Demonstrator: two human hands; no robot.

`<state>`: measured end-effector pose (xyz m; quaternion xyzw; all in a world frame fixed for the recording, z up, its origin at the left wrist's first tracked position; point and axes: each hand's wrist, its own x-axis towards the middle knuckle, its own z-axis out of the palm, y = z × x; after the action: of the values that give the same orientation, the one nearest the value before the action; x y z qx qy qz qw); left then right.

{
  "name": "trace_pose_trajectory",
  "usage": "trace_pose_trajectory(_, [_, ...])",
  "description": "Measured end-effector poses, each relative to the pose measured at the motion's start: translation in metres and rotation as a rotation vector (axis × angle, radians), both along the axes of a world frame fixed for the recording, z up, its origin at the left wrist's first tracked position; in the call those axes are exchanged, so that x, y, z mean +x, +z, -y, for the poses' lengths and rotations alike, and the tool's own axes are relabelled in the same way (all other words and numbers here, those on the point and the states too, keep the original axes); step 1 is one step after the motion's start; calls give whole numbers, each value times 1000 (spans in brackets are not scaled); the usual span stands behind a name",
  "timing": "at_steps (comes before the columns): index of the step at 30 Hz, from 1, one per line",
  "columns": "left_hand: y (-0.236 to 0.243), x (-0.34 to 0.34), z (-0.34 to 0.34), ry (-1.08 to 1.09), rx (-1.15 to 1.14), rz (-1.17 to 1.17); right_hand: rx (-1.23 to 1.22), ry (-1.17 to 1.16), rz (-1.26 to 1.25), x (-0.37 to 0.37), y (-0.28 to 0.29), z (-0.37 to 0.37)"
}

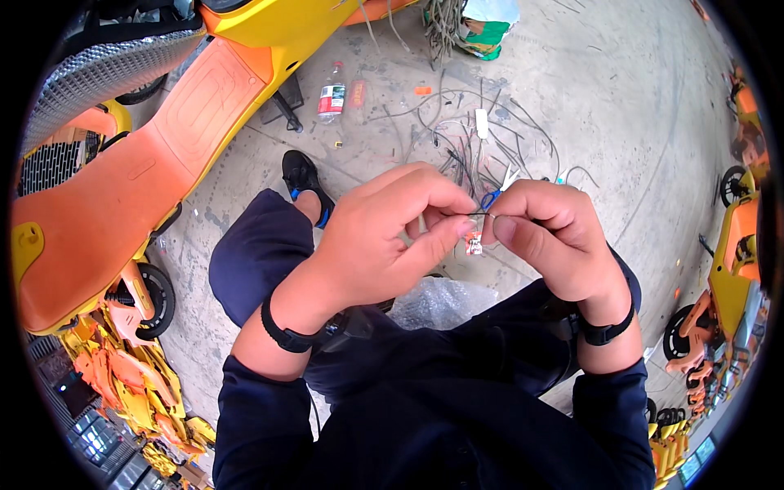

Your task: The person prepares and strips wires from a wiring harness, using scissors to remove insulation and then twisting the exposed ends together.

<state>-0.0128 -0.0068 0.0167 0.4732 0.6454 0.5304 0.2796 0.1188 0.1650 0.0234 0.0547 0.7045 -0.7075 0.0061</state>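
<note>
My left hand (371,237) and my right hand (559,237) are close together over my lap, fingertips almost meeting. A thin dark wire (478,214) runs between them, pinched at each side by thumb and forefinger. Just below the wire shows a small red-and-white packet (474,243); whether it lies on the floor behind or hangs from my fingers I cannot tell. Blue-handled scissors (491,198) lie on the floor beyond my fingertips, partly covered by the right hand. Loose dark cables (465,151) spread over the concrete past them, beside a white oblong piece (482,124).
A yellow-and-orange vehicle body (147,196) stands close at my left. A clear bottle (332,100) with a red label lies ahead on the floor. Bubble wrap (441,302) sits between my legs. Yellow-orange vehicles (739,237) line the right side. A green-and-white bag (483,39) is at the far edge.
</note>
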Motion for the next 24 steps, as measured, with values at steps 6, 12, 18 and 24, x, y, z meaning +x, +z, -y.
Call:
trace_pose_trajectory(6, [1, 3, 4, -30, -47, 220, 43, -44, -85, 0, -2, 2])
trace_pose_trajectory(12, [6, 6, 3, -33, -84, 672, 82, -50, -65, 0, 3, 3])
trace_pose_trajectory(18, [5, 1, 4, -53, -147, 816, 467, -107, -298, -6, 0, 10])
trace_pose_trajectory(24, [-1, 2, 4, -88, -109, 846, 450, -46, -291, -4, 1, 5])
